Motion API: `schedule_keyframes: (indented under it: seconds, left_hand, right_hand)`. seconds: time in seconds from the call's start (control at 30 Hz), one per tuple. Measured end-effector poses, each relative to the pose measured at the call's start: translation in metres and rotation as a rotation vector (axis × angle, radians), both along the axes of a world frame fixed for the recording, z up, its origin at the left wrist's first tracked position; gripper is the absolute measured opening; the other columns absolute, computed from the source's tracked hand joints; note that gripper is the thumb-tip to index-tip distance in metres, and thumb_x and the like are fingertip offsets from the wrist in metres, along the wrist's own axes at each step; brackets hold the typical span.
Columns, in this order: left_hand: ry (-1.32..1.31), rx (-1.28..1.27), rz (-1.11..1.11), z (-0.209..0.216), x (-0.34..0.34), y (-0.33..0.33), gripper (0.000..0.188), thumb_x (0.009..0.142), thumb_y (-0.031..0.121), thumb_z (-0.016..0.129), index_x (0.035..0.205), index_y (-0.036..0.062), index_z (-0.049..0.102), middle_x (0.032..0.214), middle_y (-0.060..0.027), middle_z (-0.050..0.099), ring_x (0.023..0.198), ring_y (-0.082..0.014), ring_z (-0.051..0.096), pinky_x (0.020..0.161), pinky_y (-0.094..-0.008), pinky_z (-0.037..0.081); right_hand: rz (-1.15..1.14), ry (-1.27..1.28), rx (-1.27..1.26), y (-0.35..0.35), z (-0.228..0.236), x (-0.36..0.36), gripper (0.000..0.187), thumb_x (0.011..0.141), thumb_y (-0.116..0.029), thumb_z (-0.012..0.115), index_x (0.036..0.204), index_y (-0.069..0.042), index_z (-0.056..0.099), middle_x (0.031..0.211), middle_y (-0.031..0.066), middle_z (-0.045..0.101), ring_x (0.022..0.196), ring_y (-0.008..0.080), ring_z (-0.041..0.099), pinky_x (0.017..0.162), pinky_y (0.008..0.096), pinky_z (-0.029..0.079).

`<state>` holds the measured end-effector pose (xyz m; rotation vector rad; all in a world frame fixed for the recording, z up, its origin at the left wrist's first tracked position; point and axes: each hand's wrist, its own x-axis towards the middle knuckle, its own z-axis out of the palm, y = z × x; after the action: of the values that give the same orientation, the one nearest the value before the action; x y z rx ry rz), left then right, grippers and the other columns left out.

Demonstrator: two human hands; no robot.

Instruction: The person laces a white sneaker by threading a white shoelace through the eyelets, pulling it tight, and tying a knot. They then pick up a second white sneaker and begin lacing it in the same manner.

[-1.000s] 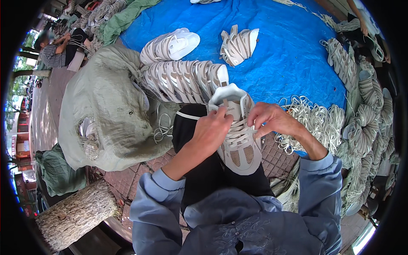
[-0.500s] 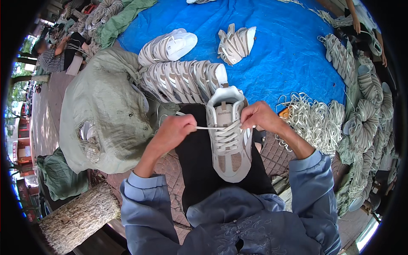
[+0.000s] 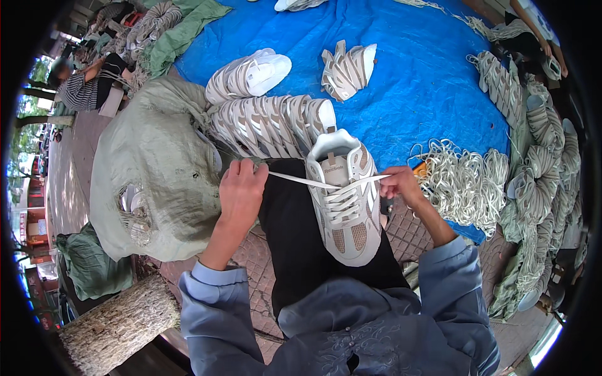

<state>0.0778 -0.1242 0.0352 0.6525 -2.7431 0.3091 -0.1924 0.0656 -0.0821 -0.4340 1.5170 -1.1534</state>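
Note:
A white and beige sneaker [image 3: 355, 241] rests on my black-trousered lap, toe toward me. Its laces criss-cross over the lower tongue, and two loose lace ends run outward from the upper eyelets. My left hand [image 3: 243, 188] is closed on one end of the white shoelace [image 3: 301, 180], left of the shoe and beside the sack. On the other side my right hand [image 3: 401, 184] pinches the other end, just right of the shoe's collar. Both ends are stretched taut and cross above the tongue.
A row of nested shoe uppers [image 3: 269, 125] lies on the blue tarp [image 3: 426, 81] beyond the sneaker. At left bulges a pale woven sack [image 3: 157, 175]. A heap of white laces [image 3: 467, 182] lies at right, near bundled uppers [image 3: 539, 182]. Other people sit or stand at the far edges.
My hands have moved apart, the left outward and up, the right outward. Both lace ends now stretch out to the sides, and the sneaker has tilted slightly.

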Motion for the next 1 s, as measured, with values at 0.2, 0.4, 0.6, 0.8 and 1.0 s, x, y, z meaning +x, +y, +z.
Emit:
schedule_keyframes:
  seconds: [0.2, 0.4, 0.6, 0.8, 1.0]
  left_hand:
    - [0.624, 1.515, 0.355, 0.008, -0.029, -0.004, 0.015, 0.079, 0.009, 0.055, 0.092, 0.0004, 0.057, 0.089, -0.0105, 0.057, 0.079, -0.0192, 0.058, 0.061, -0.0298, 0.048]
    - [1.137, 1.927, -0.168, 0.044, -0.074, -0.006, 0.031, 0.081, 0.011, 0.055, 0.106, -0.0069, 0.050, 0.097, -0.0134, 0.057, 0.090, -0.0219, 0.056, 0.087, -0.0324, 0.041]
    - [0.698, 1.669, -0.165, 0.075, -0.086, 0.023, 0.027, 0.085, 0.018, 0.052, 0.099, -0.0046, 0.053, 0.094, -0.0115, 0.058, 0.093, -0.0237, 0.056, 0.085, -0.0340, 0.043]
    - [1.015, 2.058, -0.344, 0.072, -0.084, 0.000, 0.028, 0.088, 0.020, 0.046, 0.100, -0.0043, 0.053, 0.093, -0.0138, 0.058, 0.090, -0.0264, 0.058, 0.078, -0.0391, 0.047]
    - [1.051, 2.003, -0.177, 0.065, -0.081, -0.032, 0.032, 0.090, 0.026, 0.041, 0.096, -0.0035, 0.053, 0.093, -0.0154, 0.058, 0.094, -0.0313, 0.056, 0.081, -0.0400, 0.046]
  right_hand:
    - [-0.172, 0.313, -0.244, 0.002, 0.078, -0.057, 0.011, 0.071, 0.001, 0.055, 0.079, 0.002, 0.062, 0.063, 0.0059, 0.059, 0.052, 0.0095, 0.054, 0.046, 0.0190, 0.039]
    - [0.053, 0.521, -0.547, -0.052, 0.199, -0.027, 0.016, 0.067, 0.002, 0.059, 0.082, 0.000, 0.065, 0.071, 0.0047, 0.061, 0.059, 0.0090, 0.055, 0.050, 0.0205, 0.041]
    - [0.370, 0.681, -0.865, -0.120, 0.234, 0.034, 0.024, 0.066, 0.001, 0.056, 0.088, 0.000, 0.063, 0.074, 0.0043, 0.061, 0.061, 0.0073, 0.054, 0.050, 0.0206, 0.041]
    - [0.350, 0.367, -0.370, -0.099, 0.201, 0.012, 0.035, 0.068, -0.007, 0.061, 0.101, 0.003, 0.057, 0.075, 0.0087, 0.061, 0.062, 0.0101, 0.056, 0.049, 0.0223, 0.041]
    - [0.124, -0.232, -0.569, -0.083, 0.147, 0.030, 0.033, 0.074, -0.006, 0.057, 0.107, 0.002, 0.054, 0.067, 0.0073, 0.058, 0.048, 0.0071, 0.045, 0.041, 0.0197, 0.032]
